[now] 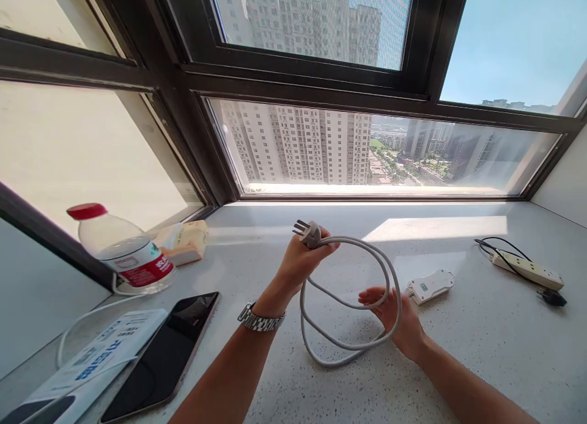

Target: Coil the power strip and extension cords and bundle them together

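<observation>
Two bare hands over a white speckled countertop (486,363), and the left hand (300,262) has its fingers closed around a light grey round cable (339,346), gripping just behind the pale grey three-pin plug (313,235), pins angled up and left. Loose loops make a broad ring between the hands; whether the bottom curve touches the countertop, I can't tell. Over to the right hand (400,324): fingers stretched out, loosely curved, unclosed, a strand crossing in front; contact is hard to call. Just past its knuckles sits a white plastic oblong block (431,286), a tight spot, then a wider stretch of countertop to a cream power strip (527,269) with black cord. Busier on the left: a black-screened slab-like device (167,357) beside a white box with blue lettering (107,357), and behind them a clear red-capped bottle (126,253) and a yellowish soft pack (186,244). Straight ahead, sunlit countertop reaches the dark window frame (385,198).
</observation>
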A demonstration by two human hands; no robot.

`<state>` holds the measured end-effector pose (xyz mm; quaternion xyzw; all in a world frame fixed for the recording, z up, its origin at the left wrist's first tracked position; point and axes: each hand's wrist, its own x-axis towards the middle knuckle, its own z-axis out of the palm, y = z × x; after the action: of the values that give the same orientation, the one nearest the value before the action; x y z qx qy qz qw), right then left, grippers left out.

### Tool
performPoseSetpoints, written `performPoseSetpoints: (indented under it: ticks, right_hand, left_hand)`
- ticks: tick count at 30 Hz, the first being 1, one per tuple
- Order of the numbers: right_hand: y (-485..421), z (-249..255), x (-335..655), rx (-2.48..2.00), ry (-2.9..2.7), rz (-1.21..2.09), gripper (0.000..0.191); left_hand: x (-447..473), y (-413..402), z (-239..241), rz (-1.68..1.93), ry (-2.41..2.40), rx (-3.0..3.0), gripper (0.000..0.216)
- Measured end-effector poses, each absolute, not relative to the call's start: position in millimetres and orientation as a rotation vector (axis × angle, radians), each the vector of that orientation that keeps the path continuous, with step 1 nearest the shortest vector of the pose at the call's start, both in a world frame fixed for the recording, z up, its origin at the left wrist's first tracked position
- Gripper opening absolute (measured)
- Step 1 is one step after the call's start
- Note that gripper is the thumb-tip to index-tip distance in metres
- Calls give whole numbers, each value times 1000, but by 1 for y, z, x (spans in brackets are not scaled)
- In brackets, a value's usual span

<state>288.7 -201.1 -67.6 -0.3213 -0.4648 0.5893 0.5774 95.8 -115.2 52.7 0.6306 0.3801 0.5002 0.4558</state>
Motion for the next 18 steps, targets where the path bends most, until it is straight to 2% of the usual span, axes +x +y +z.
performPoseSetpoints:
  ticks: [6, 10, 15, 18]
  right_hand:
    - [-196, -63, 307, -1345, -1946, 606, 37]
    - [-192, -60, 315, -1515, -2204, 460, 37]
    - [-192, -57, 316, -1543, -2294, 306, 35]
    - [-192, -55, 320, -1576, -2261, 127, 43]
  left_hand:
    - [74, -110, 68, 1407, 849, 1266, 40]
    - [59, -108, 80, 1670, 833, 1167, 46]
    - [43, -105, 90, 1947, 867, 1094, 42]
    - [34, -97, 87, 2165, 929, 1105, 40]
